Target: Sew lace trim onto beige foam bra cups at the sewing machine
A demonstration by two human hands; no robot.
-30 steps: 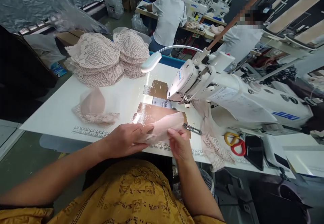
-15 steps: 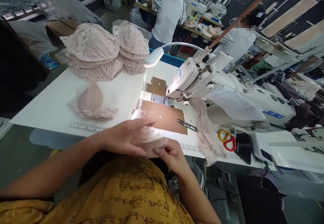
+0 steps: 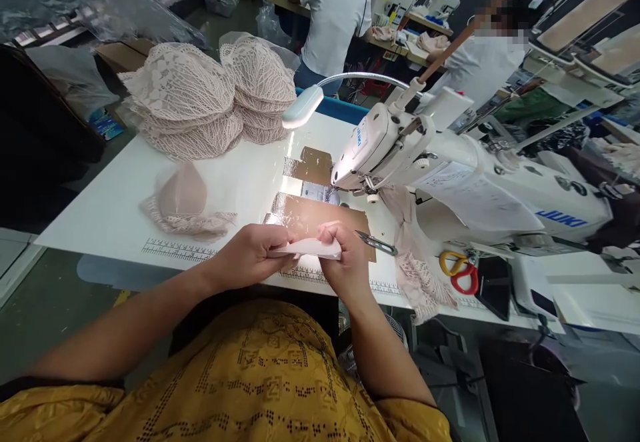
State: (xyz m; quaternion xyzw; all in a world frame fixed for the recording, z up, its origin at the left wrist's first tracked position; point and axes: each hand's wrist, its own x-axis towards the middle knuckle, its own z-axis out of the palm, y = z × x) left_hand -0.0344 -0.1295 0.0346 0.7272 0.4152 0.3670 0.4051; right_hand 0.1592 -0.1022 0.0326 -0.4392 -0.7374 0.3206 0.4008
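Observation:
A pale pink bra cup point(image 3: 313, 249) is stretched between my two hands, seen nearly edge-on above the table's front edge. My left hand point(image 3: 257, 250) pinches its left end, thumb on top. My right hand point(image 3: 345, 255) is closed round its right end, with the thumb also above. Behind them stands the white sewing machine point(image 3: 370, 149), its needle area lit by a small lamp point(image 3: 303, 107). A beige cup with lace trim point(image 3: 183, 192) lies on the table to the left of my hands. Thread snips point(image 3: 377, 243) rest just beyond my right hand.
Stacked lace cups point(image 3: 180, 95) stand at the back left. Brown taped sheets point(image 3: 320, 215) cover the table near the needle. A lace piece point(image 3: 423, 282) hangs over the front edge, beside scissors point(image 3: 457, 272) and a phone point(image 3: 494, 289). Two people point(image 3: 335, 19) sit farther back.
Both hands have risen slightly and turned the cup from a loose, tilted position to nearly edge-on. My left hand's fingers have closed from spread to a pinch. The view has shifted slightly.

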